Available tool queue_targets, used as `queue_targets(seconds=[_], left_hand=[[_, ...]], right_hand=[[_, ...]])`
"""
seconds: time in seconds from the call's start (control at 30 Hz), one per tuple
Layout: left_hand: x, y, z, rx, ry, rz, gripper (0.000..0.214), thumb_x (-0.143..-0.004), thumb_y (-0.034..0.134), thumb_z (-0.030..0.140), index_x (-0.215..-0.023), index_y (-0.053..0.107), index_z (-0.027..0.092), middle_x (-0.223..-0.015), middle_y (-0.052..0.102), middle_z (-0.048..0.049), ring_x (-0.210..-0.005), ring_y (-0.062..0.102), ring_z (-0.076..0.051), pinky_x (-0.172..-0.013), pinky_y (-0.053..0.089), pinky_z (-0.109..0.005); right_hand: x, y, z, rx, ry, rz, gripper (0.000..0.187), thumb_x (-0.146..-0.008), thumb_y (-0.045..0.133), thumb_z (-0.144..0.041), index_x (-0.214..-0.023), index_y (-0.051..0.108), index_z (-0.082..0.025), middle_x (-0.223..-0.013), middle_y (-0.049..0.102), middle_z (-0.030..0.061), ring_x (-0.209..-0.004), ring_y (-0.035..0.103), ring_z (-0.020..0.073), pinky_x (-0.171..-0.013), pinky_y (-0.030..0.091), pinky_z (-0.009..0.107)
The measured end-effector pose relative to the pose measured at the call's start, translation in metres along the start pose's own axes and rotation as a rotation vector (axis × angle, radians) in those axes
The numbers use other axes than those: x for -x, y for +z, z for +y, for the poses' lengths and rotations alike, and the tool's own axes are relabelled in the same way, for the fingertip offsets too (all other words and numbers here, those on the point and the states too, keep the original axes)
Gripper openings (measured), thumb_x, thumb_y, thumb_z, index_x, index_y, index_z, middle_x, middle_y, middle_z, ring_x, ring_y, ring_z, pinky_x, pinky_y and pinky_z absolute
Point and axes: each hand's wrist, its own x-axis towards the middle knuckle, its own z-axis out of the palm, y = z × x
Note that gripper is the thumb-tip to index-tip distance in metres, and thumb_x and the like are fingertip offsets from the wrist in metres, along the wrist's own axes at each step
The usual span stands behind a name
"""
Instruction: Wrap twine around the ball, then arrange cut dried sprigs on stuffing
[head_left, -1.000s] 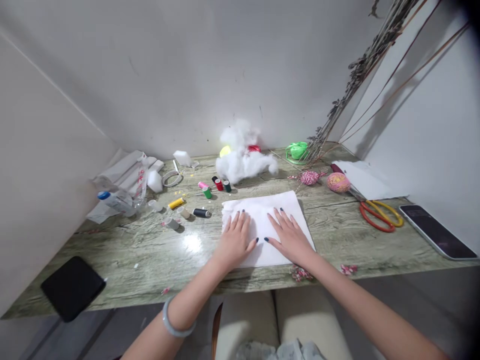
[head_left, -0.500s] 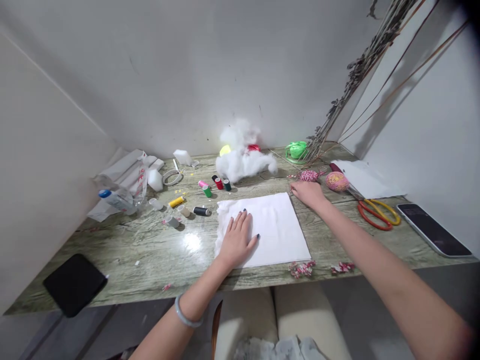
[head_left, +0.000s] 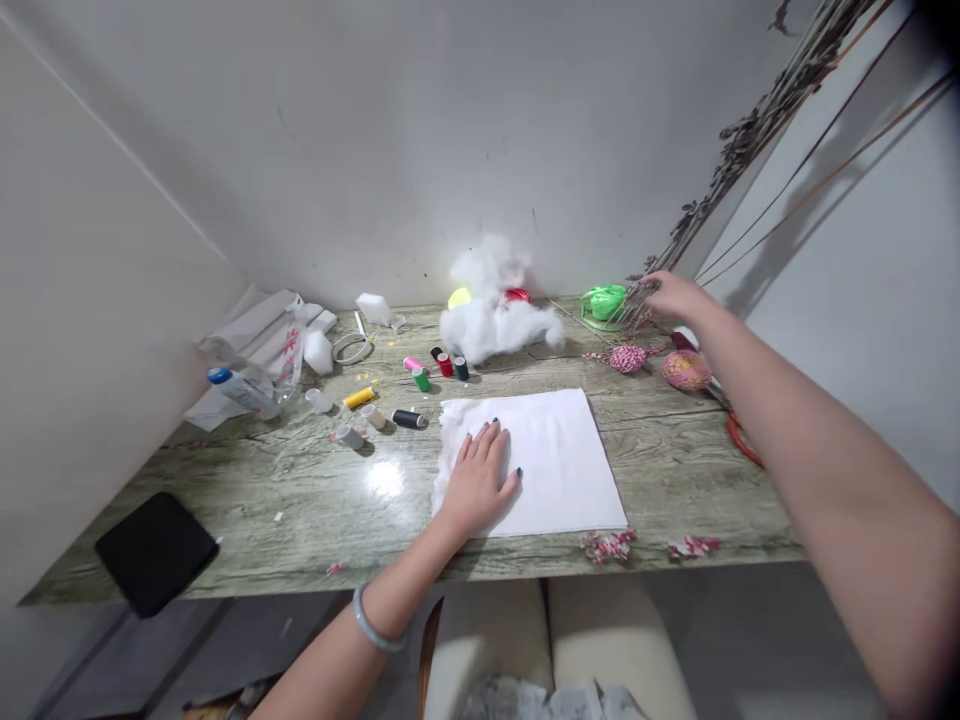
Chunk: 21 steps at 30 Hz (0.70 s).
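My left hand point(head_left: 480, 480) lies flat on a white cloth point(head_left: 562, 455), fingers stretched out and pressing its left half. The cloth's left edge looks frayed. At the back right, my right hand point(head_left: 675, 297) has its fingers closed around the lower part of a bundle of dried stems point(head_left: 686, 225); its fingertips are partly hidden. Just left of that hand sits a bunch of green ribbon point(head_left: 604, 303). Below it lie a pink-and-white wrapped bundle point(head_left: 627, 358) and a pink-yellow ball point(head_left: 686, 370). My right forearm covers most of the scissors, whose orange handle point(head_left: 742, 442) peeks out.
White stuffing point(head_left: 495, 328) is heaped by the back wall. Several thread spools, such as a black one point(head_left: 408, 419), stand or lie left of the cloth. Farther left are a bottle point(head_left: 244, 392), a tape roll point(head_left: 352, 348) and a black pouch point(head_left: 157, 553). Pink scraps point(head_left: 609, 545) lie at the front edge.
My right hand has moved from beside the cloth's top right corner up and right to the dried stems. My left hand stays flat on the cloth. The view has shifted slightly.
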Motion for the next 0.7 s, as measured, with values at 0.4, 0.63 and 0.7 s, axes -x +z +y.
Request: queue_targets(seconds=[0.4, 0.63, 0.7], left_hand=[[-0.035, 0.013, 0.002, 0.048, -0.090, 0.025, 0.069, -0.095, 0.038, 0.039, -0.152, 0.023, 0.002, -0.159, 0.029, -0.0198, -0.149, 0.027, -0.029, -0.122, 0.025, -0.046], [-0.034, -0.002, -0.035, -0.081, 0.005, -0.066, 0.067, -0.095, 0.040, 0.042, -0.151, 0.029, 0.008, -0.161, 0.021, -0.0177, -0.151, 0.020, -0.031, -0.122, 0.022, -0.048], [-0.026, -0.007, -0.043, -0.119, 0.022, -0.085, 0.067, -0.096, 0.040, 0.043, -0.152, 0.027, 0.009, -0.162, 0.019, -0.0183, -0.151, 0.018, -0.032, -0.121, 0.024, -0.049]], right_hand=[[0.211, 0.174, -0.003, 0.225, -0.650, -0.399, 0.063, -0.097, 0.033, -0.034, -0.156, 0.024, -0.013, -0.163, 0.022, 0.0097, -0.151, 0.018, 0.0271, -0.121, 0.022, 0.048], [0.181, 0.166, 0.026, 0.420, -0.684, -0.345, 0.066, -0.098, 0.035, -0.049, -0.155, 0.031, -0.017, -0.161, 0.026, 0.0106, -0.149, 0.022, 0.0288, -0.121, 0.020, 0.049], [0.178, 0.160, 0.039, 0.448, -0.659, -0.320, 0.067, -0.098, 0.035, -0.049, -0.155, 0.031, -0.016, -0.161, 0.026, 0.0116, -0.149, 0.023, 0.0286, -0.120, 0.021, 0.048]])
